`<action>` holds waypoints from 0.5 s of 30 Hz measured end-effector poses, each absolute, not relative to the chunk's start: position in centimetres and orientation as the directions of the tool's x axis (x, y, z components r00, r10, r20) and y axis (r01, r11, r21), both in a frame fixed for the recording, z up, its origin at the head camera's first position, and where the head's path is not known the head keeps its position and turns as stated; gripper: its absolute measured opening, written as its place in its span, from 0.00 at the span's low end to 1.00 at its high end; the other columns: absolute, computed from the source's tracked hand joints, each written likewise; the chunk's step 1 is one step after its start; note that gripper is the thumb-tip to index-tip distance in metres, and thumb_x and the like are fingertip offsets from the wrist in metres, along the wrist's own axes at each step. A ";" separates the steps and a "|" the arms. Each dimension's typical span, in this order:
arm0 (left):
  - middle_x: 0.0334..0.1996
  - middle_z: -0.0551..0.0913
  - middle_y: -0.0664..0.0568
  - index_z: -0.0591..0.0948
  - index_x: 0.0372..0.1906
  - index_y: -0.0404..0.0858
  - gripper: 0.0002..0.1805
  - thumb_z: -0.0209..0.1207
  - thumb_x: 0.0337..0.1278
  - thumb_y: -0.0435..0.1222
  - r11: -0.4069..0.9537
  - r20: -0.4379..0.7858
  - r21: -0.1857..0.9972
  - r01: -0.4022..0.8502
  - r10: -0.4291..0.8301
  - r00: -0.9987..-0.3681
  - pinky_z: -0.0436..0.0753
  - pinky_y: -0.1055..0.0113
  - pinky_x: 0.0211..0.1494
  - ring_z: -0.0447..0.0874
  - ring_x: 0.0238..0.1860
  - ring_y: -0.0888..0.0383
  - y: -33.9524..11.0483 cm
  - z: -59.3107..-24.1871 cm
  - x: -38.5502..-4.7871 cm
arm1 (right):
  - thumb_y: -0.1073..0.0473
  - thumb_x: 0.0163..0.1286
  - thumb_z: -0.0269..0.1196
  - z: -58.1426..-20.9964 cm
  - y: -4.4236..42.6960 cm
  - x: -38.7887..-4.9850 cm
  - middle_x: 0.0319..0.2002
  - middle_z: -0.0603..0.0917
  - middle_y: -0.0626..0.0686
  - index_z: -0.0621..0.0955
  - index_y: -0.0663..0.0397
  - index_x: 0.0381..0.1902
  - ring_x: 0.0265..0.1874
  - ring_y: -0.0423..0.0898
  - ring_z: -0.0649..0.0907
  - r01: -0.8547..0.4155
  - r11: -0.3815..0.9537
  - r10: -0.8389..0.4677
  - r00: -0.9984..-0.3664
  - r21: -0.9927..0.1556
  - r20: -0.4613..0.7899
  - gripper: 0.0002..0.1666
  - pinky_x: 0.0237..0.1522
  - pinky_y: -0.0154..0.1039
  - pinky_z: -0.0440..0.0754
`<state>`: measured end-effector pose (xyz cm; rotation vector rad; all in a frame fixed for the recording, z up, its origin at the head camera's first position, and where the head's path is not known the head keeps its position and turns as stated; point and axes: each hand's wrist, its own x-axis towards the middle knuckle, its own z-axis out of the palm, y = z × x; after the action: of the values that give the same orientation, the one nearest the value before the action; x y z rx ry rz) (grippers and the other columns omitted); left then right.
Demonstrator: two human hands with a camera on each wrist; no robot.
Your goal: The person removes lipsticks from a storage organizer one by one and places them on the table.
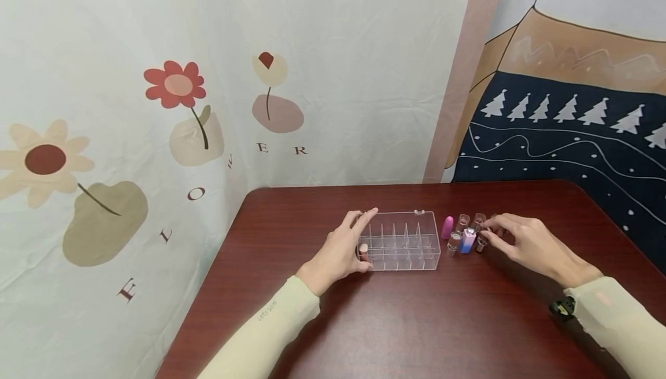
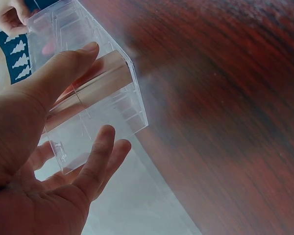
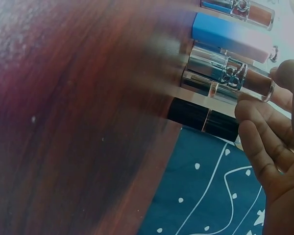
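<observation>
My left hand (image 1: 338,250) grips the left end of a clear plastic divided organizer (image 1: 438,252), thumb at the front and fingers at the back. One lipstick (image 2: 105,85) stands in its leftmost part, showing through the wall beside my thumb in the left wrist view. At the right, my right hand (image 1: 531,246) pinches the upper end of a clear-capped lipstick tube (image 3: 232,74) between thumb and fingers. Beside that tube stand a blue-to-pink lipstick (image 1: 467,241), a black tube (image 3: 203,119), a bright pink lipstick (image 1: 448,227) and several clear tubes.
The cosmetics stand close together just right of the organizer on the dark red wooden table (image 1: 416,321). A cloth with printed flowers (image 1: 354,78) hangs behind the table, and a dark blue cloth with trees (image 1: 562,142) hangs at the right.
</observation>
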<state>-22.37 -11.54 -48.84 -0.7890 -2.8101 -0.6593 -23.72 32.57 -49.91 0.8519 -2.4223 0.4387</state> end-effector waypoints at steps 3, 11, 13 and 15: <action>0.80 0.73 0.41 0.64 0.93 0.48 0.71 0.94 0.44 0.35 0.766 0.253 0.373 0.524 0.460 -0.851 0.95 0.48 0.55 0.90 0.38 0.48 -11.6 -48.9 -22.4 | 0.63 0.58 0.89 -50.0 32.5 -23.7 0.39 0.94 0.45 0.94 0.47 0.50 0.33 0.32 0.83 -0.646 0.753 -0.478 -0.666 -0.123 0.572 0.22 0.43 0.13 0.81; 0.80 0.73 0.41 0.64 0.94 0.49 0.71 0.94 0.44 0.37 0.770 0.252 0.367 0.522 0.458 -0.852 0.95 0.47 0.56 0.92 0.42 0.46 -11.5 -49.0 -22.5 | 0.63 0.59 0.88 -50.3 32.4 -23.7 0.38 0.94 0.45 0.94 0.48 0.50 0.32 0.35 0.84 -0.650 0.749 -0.481 -0.665 -0.126 0.572 0.21 0.38 0.24 0.88; 0.80 0.74 0.41 0.64 0.93 0.49 0.71 0.95 0.44 0.37 0.769 0.253 0.367 0.523 0.459 -0.852 0.95 0.47 0.56 0.93 0.43 0.46 -11.5 -49.0 -22.5 | 0.64 0.59 0.89 -50.4 32.4 -23.7 0.38 0.94 0.45 0.94 0.48 0.50 0.31 0.36 0.84 -0.653 0.747 -0.481 -0.663 -0.128 0.573 0.22 0.37 0.25 0.89; 0.80 0.74 0.41 0.64 0.93 0.49 0.71 0.95 0.44 0.37 0.769 0.256 0.367 0.524 0.458 -0.851 0.95 0.47 0.57 0.93 0.43 0.46 -11.5 -49.0 -22.6 | 0.64 0.58 0.89 -50.4 32.4 -23.8 0.39 0.94 0.46 0.94 0.48 0.50 0.32 0.36 0.85 -0.656 0.744 -0.483 -0.659 -0.126 0.576 0.22 0.37 0.26 0.89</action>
<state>-22.55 -11.50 -49.04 -0.7855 -2.8106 -0.6509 -23.78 32.36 -50.44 0.8597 -2.4228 0.4434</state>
